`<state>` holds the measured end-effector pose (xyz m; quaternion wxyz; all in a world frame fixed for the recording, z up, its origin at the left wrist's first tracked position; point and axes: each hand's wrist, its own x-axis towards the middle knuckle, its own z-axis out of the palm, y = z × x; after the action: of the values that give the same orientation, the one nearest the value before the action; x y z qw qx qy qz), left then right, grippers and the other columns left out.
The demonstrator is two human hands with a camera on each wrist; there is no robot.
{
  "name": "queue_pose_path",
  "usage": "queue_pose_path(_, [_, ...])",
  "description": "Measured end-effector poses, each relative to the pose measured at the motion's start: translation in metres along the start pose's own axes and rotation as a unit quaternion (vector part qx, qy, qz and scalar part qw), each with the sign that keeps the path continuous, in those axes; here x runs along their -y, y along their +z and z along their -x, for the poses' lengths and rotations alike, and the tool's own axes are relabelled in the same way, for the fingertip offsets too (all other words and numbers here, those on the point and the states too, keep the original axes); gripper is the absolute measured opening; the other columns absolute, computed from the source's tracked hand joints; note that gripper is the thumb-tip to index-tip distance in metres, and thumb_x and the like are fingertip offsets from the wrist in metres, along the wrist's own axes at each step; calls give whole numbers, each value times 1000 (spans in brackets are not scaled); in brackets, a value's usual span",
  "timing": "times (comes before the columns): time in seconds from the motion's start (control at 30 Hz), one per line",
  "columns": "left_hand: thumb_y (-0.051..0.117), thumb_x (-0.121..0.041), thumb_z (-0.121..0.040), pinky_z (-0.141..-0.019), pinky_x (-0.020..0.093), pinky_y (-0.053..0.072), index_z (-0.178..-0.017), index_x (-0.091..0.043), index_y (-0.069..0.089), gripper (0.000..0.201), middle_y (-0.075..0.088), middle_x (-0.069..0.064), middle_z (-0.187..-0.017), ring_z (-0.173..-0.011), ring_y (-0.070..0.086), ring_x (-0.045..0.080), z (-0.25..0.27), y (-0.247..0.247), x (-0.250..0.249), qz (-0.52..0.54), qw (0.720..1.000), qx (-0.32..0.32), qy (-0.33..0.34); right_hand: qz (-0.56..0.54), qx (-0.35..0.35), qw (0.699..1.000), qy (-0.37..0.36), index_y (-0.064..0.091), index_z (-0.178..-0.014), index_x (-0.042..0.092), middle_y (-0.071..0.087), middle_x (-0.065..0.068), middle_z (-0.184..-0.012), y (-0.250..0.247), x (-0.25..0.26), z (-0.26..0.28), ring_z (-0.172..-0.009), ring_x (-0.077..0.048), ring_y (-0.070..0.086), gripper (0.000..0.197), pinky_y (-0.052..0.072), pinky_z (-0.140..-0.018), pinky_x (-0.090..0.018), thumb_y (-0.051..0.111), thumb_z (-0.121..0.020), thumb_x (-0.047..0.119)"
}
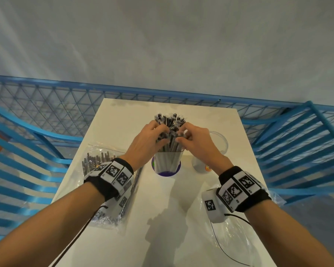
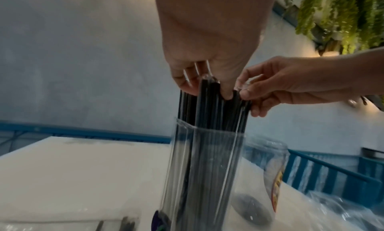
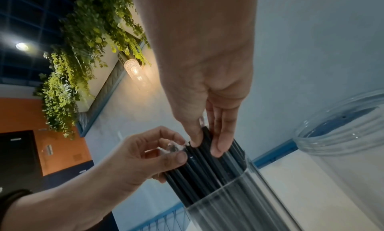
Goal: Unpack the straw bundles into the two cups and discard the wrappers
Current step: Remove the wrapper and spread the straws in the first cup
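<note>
Black straws (image 1: 170, 120) stand upright in a clear cup with a purple base (image 1: 168, 164) at the table's middle. Both hands are at the straw tops. My left hand (image 1: 162, 134) curls round the straws from the left, fingers among them (image 2: 226, 93). From the right, my right hand (image 1: 181, 136) pinches a few straws (image 3: 207, 165) between thumb and fingers (image 3: 218, 149). Clear film shows at the straw tips (image 3: 174, 147). A second clear cup (image 1: 218, 145) stands empty just right of the first. A wrapped straw bundle (image 1: 96, 160) lies on the table's left, partly under my left wrist.
An empty clear wrapper (image 1: 237, 236) lies at the table's near right, under my right forearm. The small white table (image 1: 162, 218) is ringed by blue railings (image 1: 46, 132) on both sides and a blue mesh fence (image 1: 123, 97) behind.
</note>
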<state>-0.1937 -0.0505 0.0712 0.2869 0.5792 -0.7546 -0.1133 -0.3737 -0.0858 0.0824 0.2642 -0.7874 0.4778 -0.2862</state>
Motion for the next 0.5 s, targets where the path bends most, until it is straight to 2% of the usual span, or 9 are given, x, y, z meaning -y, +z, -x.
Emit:
queue_pose_path(0.07, [69, -12, -84, -79, 43, 53, -101, -11, 65, 17, 58, 6, -101, -90, 58, 24, -8, -5, 5, 22, 999, 5, 29, -12, -29, 999, -5, 60, -88, 12, 61, 0, -66, -3, 2, -5, -56, -12, 60, 13, 51, -59, -20, 69, -87, 21])
queue_pose_path(0.1, [69, -9, -84, -82, 41, 53, -101, -11, 67, 18, 61, 7, -102, -91, 59, 24, -12, -8, 7, 21, 999, 12, 39, -14, -33, 999, -2, 60, -86, 12, 61, 0, -65, -5, 3, -7, -55, -11, 60, 15, 52, -58, -20, 69, -86, 23])
queue_pose_path(0.2, [66, -7, -86, -84, 24, 48, -115, -13, 64, 30, 67, 6, -109, -92, 58, 13, -17, -14, 8, 20, 999, 38, 27, -32, -10, 999, 23, 55, -79, 13, 62, 0, -65, -4, 3, -8, -52, -10, 62, 20, 53, -54, -16, 72, -83, 23])
queue_pose_path(0.27, [64, -6, -87, -86, 23, 48, -122, -12, 61, 35, 69, 8, -110, -91, 59, 13, -13, -12, 9, 21, 999, 41, 6, -50, 3, 998, 38, 50, -77, 13, 64, -5, -69, 4, 0, -6, -54, -16, 64, 25, 54, -53, -17, 74, -82, 18])
queue_pose_path(0.33, [62, -7, -89, -91, 31, 50, -124, -11, 61, 35, 69, 11, -114, -100, 64, 22, -5, -5, 12, 23, 1000, 21, 3, -66, 5, 996, 55, 52, -83, 7, 66, -10, -75, 9, -1, -4, -57, -17, 65, 22, 55, -53, -16, 73, -83, 14])
queue_pose_path(0.4, [59, -8, -92, -97, 32, 47, -128, -12, 59, 37, 66, 11, -122, -111, 62, 26, 2, 1, 16, 15, 1000, 9, 12, -85, 8, 994, 67, 52, -92, 3, 67, -9, -76, 9, 0, -3, -55, -12, 64, 23, 54, -52, -14, 72, -83, 11])
queue_pose_path(0.5, [56, -14, -94, -104, 30, 42, -141, -15, 45, 48, 52, 7, -140, -126, 52, 22, 10, 3, 19, 1, 999, -10, 44, -77, 31, 994, 75, 48, -101, 12, 64, 2, -68, 2, 1, -3, -53, -3, 62, 33, 52, -55, -12, 73, -81, 7])
